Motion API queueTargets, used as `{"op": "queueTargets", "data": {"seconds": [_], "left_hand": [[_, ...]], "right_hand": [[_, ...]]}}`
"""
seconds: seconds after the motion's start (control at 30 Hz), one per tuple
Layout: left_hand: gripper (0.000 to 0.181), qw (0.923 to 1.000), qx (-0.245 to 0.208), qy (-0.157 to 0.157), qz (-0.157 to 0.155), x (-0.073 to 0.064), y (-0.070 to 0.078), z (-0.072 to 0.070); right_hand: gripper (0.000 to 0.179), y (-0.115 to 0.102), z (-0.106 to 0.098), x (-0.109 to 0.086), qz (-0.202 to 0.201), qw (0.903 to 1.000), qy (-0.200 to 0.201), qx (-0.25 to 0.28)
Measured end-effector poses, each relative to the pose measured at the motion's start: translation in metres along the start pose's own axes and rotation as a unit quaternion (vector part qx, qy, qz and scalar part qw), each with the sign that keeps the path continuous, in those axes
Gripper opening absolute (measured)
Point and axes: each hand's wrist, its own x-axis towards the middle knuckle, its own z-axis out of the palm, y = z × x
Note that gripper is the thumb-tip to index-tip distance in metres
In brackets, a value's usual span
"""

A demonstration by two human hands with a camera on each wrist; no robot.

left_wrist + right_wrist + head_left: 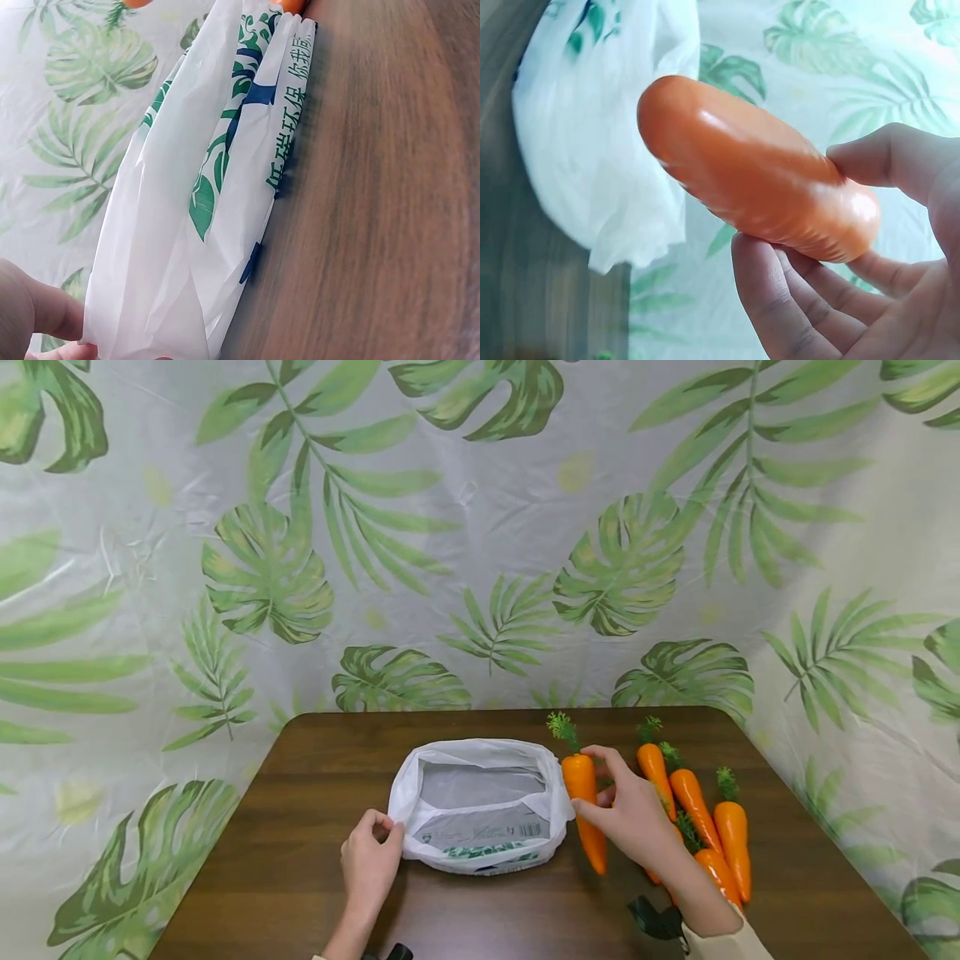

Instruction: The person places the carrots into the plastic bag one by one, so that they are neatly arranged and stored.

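Observation:
A white plastic bag [487, 864] with green and blue print sits on the table, its mouth spread wide and facing up. My left hand [371, 860] pinches the bag's left rim; in the left wrist view the thumb and fingers [56, 311] are at the edge of the plastic. Just right of the bag, my right hand [630, 810] holds an orange carrot [579, 777] with a green leafy top, clear of the table. Thumb and fingers grip this carrot [735, 165] from both sides in the right wrist view. The inside of the bag shows grey plastic.
Several more carrots [693, 802] lie in a loose group at the right of the brown wooden table [315, 777], partly hidden by my right hand and forearm. A leaf-patterned sheet [495, 527] hangs behind the table and around its sides.

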Motion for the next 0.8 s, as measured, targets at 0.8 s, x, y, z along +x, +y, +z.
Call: {"op": "queueTargets", "data": {"seconds": [0.8], "left_hand": [[0.013,1.0000,0.001,0.000,0.002,0.000,-0.002,0.003]], "right_hand": [[0.068,-0.041,0.042,0.033,-0.025,0.9965,-0.025,0.075]]}}
